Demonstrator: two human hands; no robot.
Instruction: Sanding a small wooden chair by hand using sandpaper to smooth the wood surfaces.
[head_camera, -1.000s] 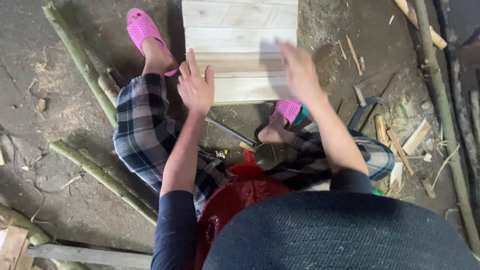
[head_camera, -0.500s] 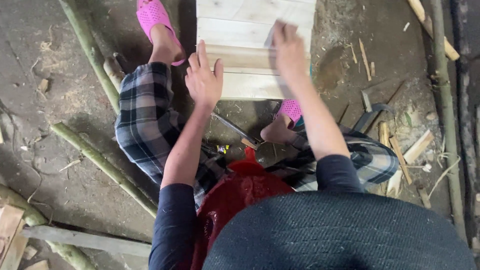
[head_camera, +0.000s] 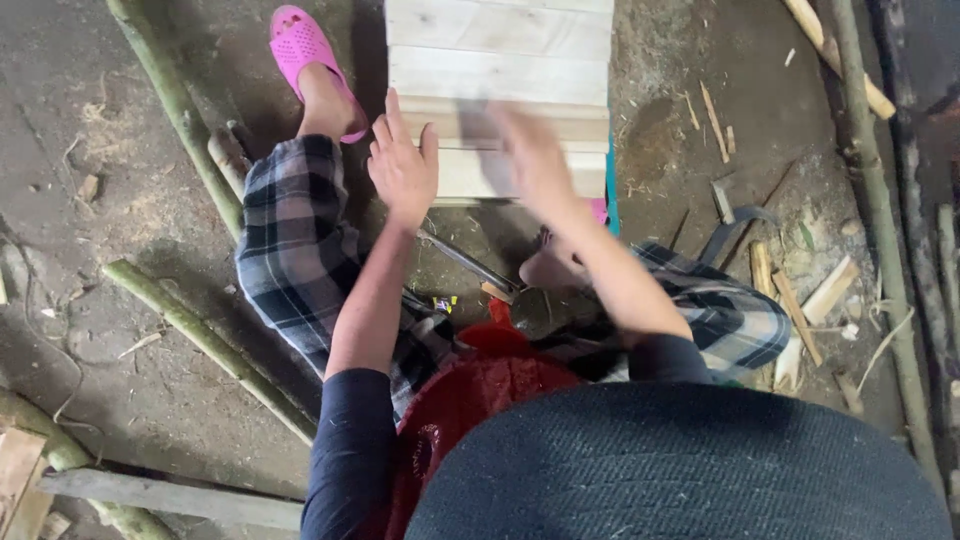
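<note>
A panel of pale wooden slats (head_camera: 500, 60) lies on the dirt floor in front of me. My left hand (head_camera: 403, 165) hovers over its near left corner with fingers spread, holding nothing. My right hand (head_camera: 535, 160) is blurred with motion above the panel's near edge, fingers apart, and I cannot see anything in it. I sit on a red plastic stool (head_camera: 470, 390) in plaid trousers, my left foot in a pink clog (head_camera: 300, 50) beside the panel.
Green bamboo poles (head_camera: 190, 330) lie on the left floor, and long poles (head_camera: 880, 230) run along the right. A dark curved blade tool (head_camera: 735, 225) and split wood chips (head_camera: 800, 290) lie at the right. A metal rod (head_camera: 465, 262) lies between my legs.
My right hand has drawn back from the middle of the panel toward its near edge. The left hand stays spread at the near left corner. The view has shifted slightly.
</note>
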